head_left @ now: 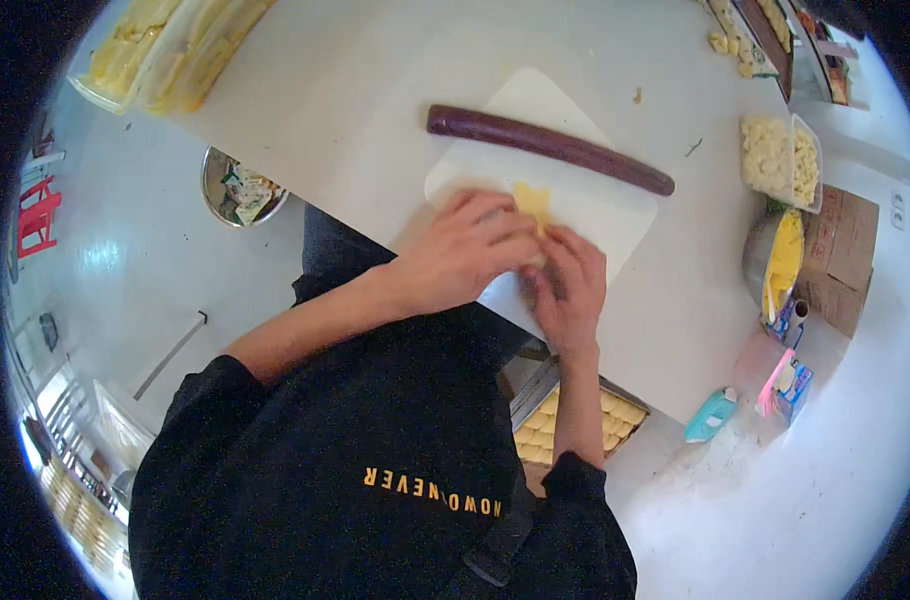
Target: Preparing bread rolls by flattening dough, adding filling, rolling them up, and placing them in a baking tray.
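A long dark purple-brown roll (550,150) lies across the pale board (625,235) on the table. Just below it is a flat yellow piece (530,200), partly covered by my hands. My left hand (475,245) bends its blurred fingers over the lower part of this piece. My right hand (565,280) curls in from the right, fingertips meeting those of the left. Both are closed around something small and pale, mostly hidden by the fingers.
Yellow-filled tubs (165,55) sit upper left; a steel bowl (215,185) is below the table's edge. At right stand a container of pale pieces (765,155), a bowl of yellow mixture (760,260), boxes (840,250) and a teal pack (712,415). A tray of buns (575,430) is below.
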A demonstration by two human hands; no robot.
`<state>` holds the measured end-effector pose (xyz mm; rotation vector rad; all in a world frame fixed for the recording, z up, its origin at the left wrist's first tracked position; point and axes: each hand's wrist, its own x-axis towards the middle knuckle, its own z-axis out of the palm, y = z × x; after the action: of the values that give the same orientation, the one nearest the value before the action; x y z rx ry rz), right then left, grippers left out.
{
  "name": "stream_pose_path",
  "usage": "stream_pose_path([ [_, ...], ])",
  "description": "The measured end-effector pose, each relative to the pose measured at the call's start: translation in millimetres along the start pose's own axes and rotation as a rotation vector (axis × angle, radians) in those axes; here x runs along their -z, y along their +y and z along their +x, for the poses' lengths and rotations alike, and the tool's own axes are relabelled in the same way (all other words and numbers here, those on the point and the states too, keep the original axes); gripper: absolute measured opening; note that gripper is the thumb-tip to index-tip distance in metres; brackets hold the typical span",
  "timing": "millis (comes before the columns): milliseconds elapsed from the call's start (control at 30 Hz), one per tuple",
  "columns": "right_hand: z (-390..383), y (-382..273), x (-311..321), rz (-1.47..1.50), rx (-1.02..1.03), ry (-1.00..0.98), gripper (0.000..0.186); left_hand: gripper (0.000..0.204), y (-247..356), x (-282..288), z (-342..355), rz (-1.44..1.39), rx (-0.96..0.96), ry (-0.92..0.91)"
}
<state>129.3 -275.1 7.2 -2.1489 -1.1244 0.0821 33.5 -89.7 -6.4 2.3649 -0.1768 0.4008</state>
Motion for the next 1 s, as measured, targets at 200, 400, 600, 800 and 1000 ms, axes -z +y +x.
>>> stream_pose_path([
  [200, 61, 14, -8, 0.012, -0.143, 0.002, 0.021, 0.022, 5, 7, 45, 0.012, 0.394, 0.031],
  [400, 61, 3, 7, -0.292, -0.092, -0.222, 0.044, 0.042, 1, 6, 29, 0.174, 0.253, 0.167],
  [600, 34, 1, -12, -0.447, -0.109, -0.192, 0.066, 0.050, 5, -6, 9, 0.320, 0.305, 0.065],
  [800, 31, -22, -17, -0.429, -0.148, -0.076, 0.069, 0.049, 4, 15, 19, 0.335, 0.358, -0.001],
  [1000, 64, -10, -21, -0.238, -0.042, -0.159, 0.051, 0.038, -24, 29, 12, -0.498, 0.699, 0.128],
])
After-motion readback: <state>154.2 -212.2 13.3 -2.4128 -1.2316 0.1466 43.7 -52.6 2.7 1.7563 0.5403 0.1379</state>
